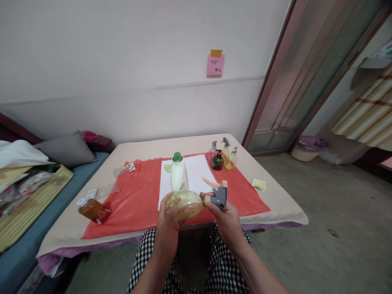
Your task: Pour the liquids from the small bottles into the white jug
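Observation:
A clear yellowish spray bottle [191, 206] lies sideways between my hands, over the table's near edge. My left hand [169, 216] is wrapped round its body at the base end. The fingers of my right hand [228, 220] grip the grey and peach spray head [219, 197] at the neck. Whether the head is screwed tight, I cannot tell. Just behind stands a white bottle [177, 173] with its green cap [177, 156] tilted up, on a white sheet of paper [199, 165]. A pale green patch [167, 168] shows on the paper.
Several bottles, including a dark green pump bottle [217, 162], stand at the back right. Yellow sticky notes [259, 184] lie to the right. A brown-filled jar [94, 210] leans at the left on the red plastic sheet [134, 204]. A pink note [216, 65] hangs on the wall.

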Tool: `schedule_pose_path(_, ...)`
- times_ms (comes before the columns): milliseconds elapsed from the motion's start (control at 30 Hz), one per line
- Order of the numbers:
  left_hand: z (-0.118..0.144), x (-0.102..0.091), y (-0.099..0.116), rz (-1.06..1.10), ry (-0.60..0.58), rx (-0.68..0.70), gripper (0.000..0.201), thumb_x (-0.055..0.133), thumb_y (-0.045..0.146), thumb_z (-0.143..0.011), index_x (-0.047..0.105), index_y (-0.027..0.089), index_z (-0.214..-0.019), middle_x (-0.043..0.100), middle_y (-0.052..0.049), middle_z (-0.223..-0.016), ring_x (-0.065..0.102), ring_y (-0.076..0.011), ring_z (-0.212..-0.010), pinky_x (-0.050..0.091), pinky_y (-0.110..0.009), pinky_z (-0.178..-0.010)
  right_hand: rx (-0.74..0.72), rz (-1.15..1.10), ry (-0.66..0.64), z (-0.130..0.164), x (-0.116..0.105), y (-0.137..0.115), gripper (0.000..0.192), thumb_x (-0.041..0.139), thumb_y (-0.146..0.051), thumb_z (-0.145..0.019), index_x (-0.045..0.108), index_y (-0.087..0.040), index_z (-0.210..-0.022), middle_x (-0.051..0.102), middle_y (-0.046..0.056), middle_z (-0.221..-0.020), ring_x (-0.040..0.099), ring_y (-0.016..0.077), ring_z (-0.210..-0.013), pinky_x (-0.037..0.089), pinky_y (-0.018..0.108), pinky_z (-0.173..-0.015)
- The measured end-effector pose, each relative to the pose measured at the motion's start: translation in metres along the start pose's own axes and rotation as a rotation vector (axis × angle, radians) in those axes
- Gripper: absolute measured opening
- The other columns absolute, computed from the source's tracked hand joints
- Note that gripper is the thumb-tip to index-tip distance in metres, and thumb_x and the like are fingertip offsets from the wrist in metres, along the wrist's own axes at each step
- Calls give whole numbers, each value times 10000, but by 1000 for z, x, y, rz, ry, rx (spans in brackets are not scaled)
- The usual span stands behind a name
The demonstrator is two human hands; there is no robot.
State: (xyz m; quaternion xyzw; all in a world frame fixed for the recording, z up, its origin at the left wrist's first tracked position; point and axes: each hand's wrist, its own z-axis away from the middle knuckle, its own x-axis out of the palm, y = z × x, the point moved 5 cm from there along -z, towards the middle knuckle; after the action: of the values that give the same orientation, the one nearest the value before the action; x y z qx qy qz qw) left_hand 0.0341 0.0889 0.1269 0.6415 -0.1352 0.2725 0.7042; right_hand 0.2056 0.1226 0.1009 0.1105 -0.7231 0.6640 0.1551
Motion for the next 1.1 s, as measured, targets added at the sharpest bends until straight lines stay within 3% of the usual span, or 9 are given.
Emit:
schedule_pose_path(133, 3, -6, -2, -84, -20, 149, 648, 808, 306, -753, 496, 316, -1321, 632, -52, -1314, 662, -234, -1139, 556, -385, -971, 60, -143, 58, -3, 0, -8, 334, 857, -450, -699, 766, -211, -915, 781, 57, -996, 704, 255, -1020, 471, 466, -1055)
schedule_pose_path(233, 8, -8, -3, -117, -90, 246, 721, 856, 288, -690, 495, 332, -1312, 573, -47, -1405, 614, -255, -1233, 548, -388, -999, 130, -251, 42, -3, 2, -15, 329, 881, -432, -667, 769, -192, -863, 770, 50, -913, 714, 235, -935, 520, 428, -988)
schedule_pose_path(367, 14, -12, -6, -244, -173, 397, 729, 837, 271, -731, 464, 338, -1353, 433, -92, -1559, 527, -309, -1360, 526, -443, -1048, 214, -306, 34, -1, 3, -19, 319, 893, -405, -659, 772, -185, -854, 760, 42, -837, 712, 195, -830, 572, 344, -842)
schedule_pose_path(500, 15, -20, -13, -511, -285, 605, 740, 783, 144, -780, 408, 349, -1385, 250, -112, -1659, 393, -338, -1470, 505, -492, -1076, 243, -340, 47, -1, 2, -20, 311, 894, -403, -660, 770, -170, -825, 749, 32, -759, 693, 147, -727, 570, 274, -761)
schedule_pose_path(633, 15, -27, -15, -734, -323, 795, 638, 717, 63, -813, 428, 340, -1309, 238, -98, -1663, 344, -321, -1500, 459, -530, -1121, 303, -339, 16, -3, 2, -20, 312, 901, -400, -647, 764, -159, -790, 751, 41, -741, 685, 141, -672, 569, 268, -719)
schedule_pose_path(767, 13, -24, -16, -759, -326, 789, 619, 695, 73, -838, 382, 325, -1308, 227, -129, -1657, 352, -308, -1497, 461, -525, -1119, 305, -310, 37, -4, 0, -20, 323, 914, -406, -622, 763, -158, -764, 745, 37, -714, 683, 147, -658, 579, 286, -713)
schedule_pose_path(933, 14, -22, -21, -702, -235, 732, 655, 733, 142, -829, 352, 317, -1333, 282, -141, -1617, 408, -305, -1462, 451, -539, -1122, 247, -297, 65, -6, 0, -20, 304, 903, -402, -642, 773, -165, -782, 755, 31, -762, 701, 147, -727, 583, 286, -775)
schedule_pose_path(1100, 14, -21, -24, -589, -229, 561, 743, 757, 209, -815, 321, 330, -1404, 263, -131, -1632, 408, -293, -1457, 462, -494, -1120, 228, -286, 42, -5, -1, -24, 318, 908, -399, -625, 774, -172, -803, 776, 54, -832, 733, 203, -848, 583, 356, -877)
